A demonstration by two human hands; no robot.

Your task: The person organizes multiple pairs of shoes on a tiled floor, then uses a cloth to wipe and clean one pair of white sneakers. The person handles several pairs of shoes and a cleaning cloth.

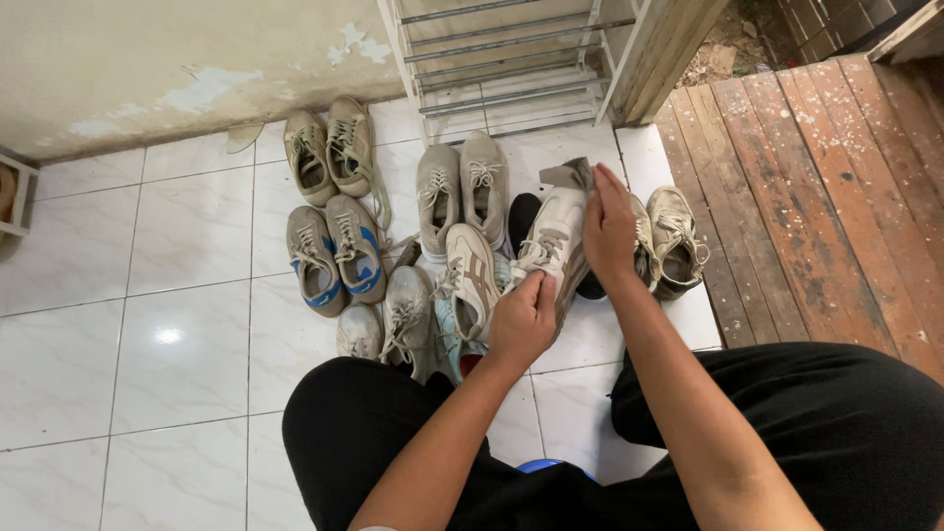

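- Down on the white tiled floor (187, 324), a pile of worn sneakers sits in front of a seated person's knees, black trousers (364, 423) on both legs.
- Left hand (523, 320) grips the near end of a white sneaker (553, 236), fingers (531, 291) curled and pinched together on its edge.
- Right hand (610, 231) lies flat along the right side of that same sneaker, fingers straight and close together, pressed against it rather than wrapped round.
- So the white sneaker is lifted a bit at the middle of the pile, toe pointing away, laces up, held between both hands.
- Just left of it lies a cream sneaker with brown stripes (470, 280), touching the ones around it.
- Behind that, a grey pair (462, 192) stands side by side.
- Further left there's a grey pair with blue patches (336, 254), and an olive pair (329, 149) near the wall.
- On the right, a dirty beige sneaker (677, 241) sits at the tile edge, just beside the wooden deck (816, 197).
- At the top, a metal shoe rack (511, 59) stands against the wall.
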